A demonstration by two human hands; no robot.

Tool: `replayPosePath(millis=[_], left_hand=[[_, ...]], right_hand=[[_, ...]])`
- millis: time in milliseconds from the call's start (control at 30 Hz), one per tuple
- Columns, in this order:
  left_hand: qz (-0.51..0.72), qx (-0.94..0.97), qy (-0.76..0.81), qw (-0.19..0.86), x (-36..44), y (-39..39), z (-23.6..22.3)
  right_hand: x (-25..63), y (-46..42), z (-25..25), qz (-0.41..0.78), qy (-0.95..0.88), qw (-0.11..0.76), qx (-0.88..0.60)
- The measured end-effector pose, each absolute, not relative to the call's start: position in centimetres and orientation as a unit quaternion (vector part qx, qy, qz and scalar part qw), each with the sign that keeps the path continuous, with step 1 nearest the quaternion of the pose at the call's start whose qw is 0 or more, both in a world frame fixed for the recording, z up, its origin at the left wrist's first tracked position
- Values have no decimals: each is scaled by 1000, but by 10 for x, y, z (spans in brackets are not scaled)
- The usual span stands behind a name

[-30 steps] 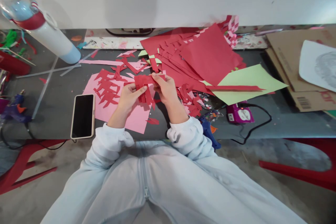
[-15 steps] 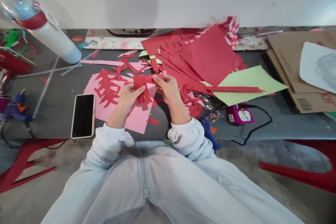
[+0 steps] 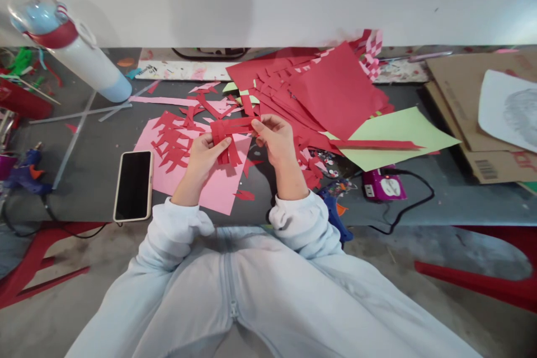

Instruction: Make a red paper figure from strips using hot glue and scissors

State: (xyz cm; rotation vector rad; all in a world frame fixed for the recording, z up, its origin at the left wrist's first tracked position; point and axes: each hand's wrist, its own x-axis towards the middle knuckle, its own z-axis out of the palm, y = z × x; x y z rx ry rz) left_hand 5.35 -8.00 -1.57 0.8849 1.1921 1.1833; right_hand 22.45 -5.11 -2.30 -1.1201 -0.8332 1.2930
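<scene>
Between both hands I hold a small piece of red paper cut into strips (image 3: 229,137), above a pink sheet (image 3: 212,184) on the dark table (image 3: 88,162). My left hand (image 3: 205,154) pinches its left lower part, thumb on top. My right hand (image 3: 274,137) pinches the right end of one strip, which stretches sideways from the piece. Other strips hang down loose between the hands.
Red paper scraps (image 3: 172,140) lie on the pink sheet. A phone (image 3: 133,184) lies at the left. A pile of red sheets (image 3: 319,89) and a green sheet (image 3: 398,134) lie to the right. A bottle (image 3: 79,56), glue guns (image 3: 25,170) and cardboard (image 3: 478,100) surround them.
My right hand has shifted a little to the right, drawing one red strip out sideways from the piece. The left hand has stayed in place.
</scene>
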Motion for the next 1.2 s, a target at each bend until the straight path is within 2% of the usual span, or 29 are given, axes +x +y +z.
replayPosePath(millis=[367,667,867,1200], left_hand=[[461,412,514,595,57,-84,-8],[475,417,501,591,55,-84,-11],[486,415,501,583,54,-81,-13],[473,431,506,579,56,-82,-12]], right_hand=[[226,-47,-28,534,-317,610,-492],[226,-49,-24,570,-323,570,-495],[223,-51,-26,628,-376,491,-473],[221,-53,-30,591,-367,538,-476]])
